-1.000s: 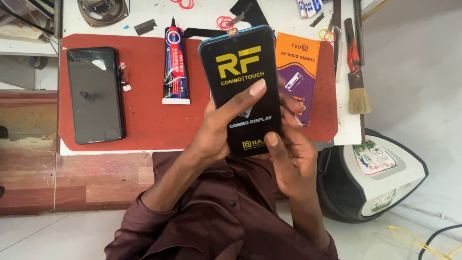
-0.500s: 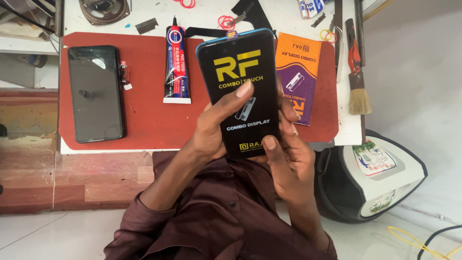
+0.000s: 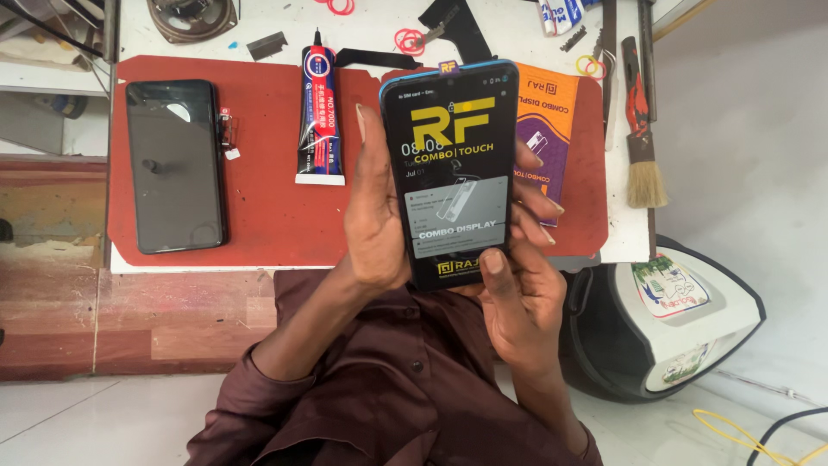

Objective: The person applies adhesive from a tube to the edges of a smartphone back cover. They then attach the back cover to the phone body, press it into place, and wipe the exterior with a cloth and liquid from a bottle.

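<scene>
I hold a blue-edged smartphone point(image 3: 453, 164) upright over the red work mat point(image 3: 267, 216). Its screen is lit and shows a lock screen under a black protective film with yellow lettering. My left hand point(image 3: 375, 211) grips the phone's left side, fingers wrapped along the edge. My right hand point(image 3: 517, 293) holds its lower right, with the thumb pressed on the bottom of the screen and the fingertips showing at the right edge.
On the mat lie a second dark phone point(image 3: 175, 164), a glue tube point(image 3: 319, 116) and an orange and purple packet point(image 3: 548, 129). A brush point(image 3: 642, 147), rubber bands and tools lie on the white bench. A helmet point(image 3: 664, 319) sits at the right on the floor.
The phone's screen has lit up under the film. My left fingers moved from across the screen to the phone's left edge, and my right thumb shifted to the bottom of the screen.
</scene>
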